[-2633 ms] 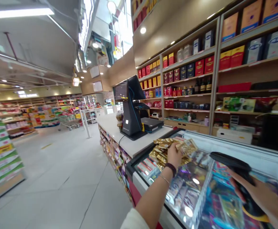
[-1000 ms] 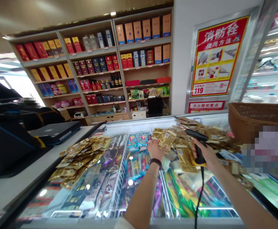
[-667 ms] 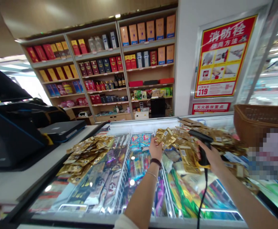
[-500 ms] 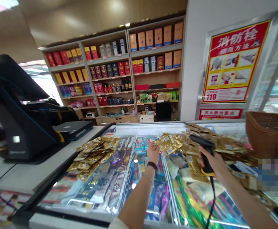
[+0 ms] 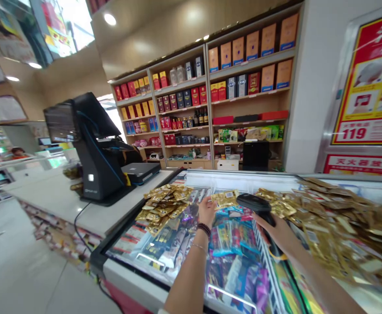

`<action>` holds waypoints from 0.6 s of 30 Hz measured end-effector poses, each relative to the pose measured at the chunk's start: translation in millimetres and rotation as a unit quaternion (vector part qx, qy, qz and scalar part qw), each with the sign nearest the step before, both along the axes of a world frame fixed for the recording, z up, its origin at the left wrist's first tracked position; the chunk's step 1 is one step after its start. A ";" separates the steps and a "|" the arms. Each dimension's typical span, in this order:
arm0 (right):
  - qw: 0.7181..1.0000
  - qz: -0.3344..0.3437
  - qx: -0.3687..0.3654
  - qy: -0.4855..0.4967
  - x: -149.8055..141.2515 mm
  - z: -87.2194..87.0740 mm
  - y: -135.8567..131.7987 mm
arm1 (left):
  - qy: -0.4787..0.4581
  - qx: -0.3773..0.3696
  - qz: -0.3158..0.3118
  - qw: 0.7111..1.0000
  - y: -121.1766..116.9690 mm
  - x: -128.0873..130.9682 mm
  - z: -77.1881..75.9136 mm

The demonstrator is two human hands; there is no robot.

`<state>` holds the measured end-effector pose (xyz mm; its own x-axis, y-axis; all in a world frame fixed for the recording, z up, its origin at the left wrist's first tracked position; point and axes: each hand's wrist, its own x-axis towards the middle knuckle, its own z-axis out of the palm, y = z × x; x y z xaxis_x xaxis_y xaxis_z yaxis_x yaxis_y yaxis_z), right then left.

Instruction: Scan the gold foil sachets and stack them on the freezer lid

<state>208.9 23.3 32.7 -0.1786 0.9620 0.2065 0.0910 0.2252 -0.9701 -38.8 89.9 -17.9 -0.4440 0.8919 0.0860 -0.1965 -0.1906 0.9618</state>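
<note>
My left hand [image 5: 207, 210] pinches the left end of a small gold foil packet [image 5: 225, 199] above the glass top of a freezer. A black handheld barcode scanner [image 5: 254, 204] is gripped in my right hand [image 5: 277, 229], its head close to the packet's right end. The scanner's cable runs down toward me. To the left lies a heap of gold packets [image 5: 166, 205] on the glass. A larger spread of gold packets [image 5: 341, 218] covers the right side. Under the glass, colourful wrapped ice creams [image 5: 232, 235] lie in white wire baskets.
A black point-of-sale terminal [image 5: 95, 161] and a flat black device [image 5: 140, 171] stand on the white counter [image 5: 46, 192] at left. Behind the freezer, shelves [image 5: 191, 122] hold boxes and bottles. A red fire-hydrant sign [image 5: 367, 109] hangs on the right wall. Another person [image 5: 18, 152] is far left.
My view has turned left. The gold packet in my left hand is now apart from the right-hand spread, and the scanner in my right hand has come close to it.
</note>
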 end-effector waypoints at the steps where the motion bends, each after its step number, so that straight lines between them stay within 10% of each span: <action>1: 1.000 -0.004 0.002 -0.005 -2.4 -1.9 -2.1 | -0.001 -0.002 -0.001 1.000 0.2 -0.8 -2.1; 18: 0.999 -0.023 0.003 -0.048 7.4 -16.9 -3.0 | 0.001 -0.038 0.019 0.999 0.8 0.1 -8.8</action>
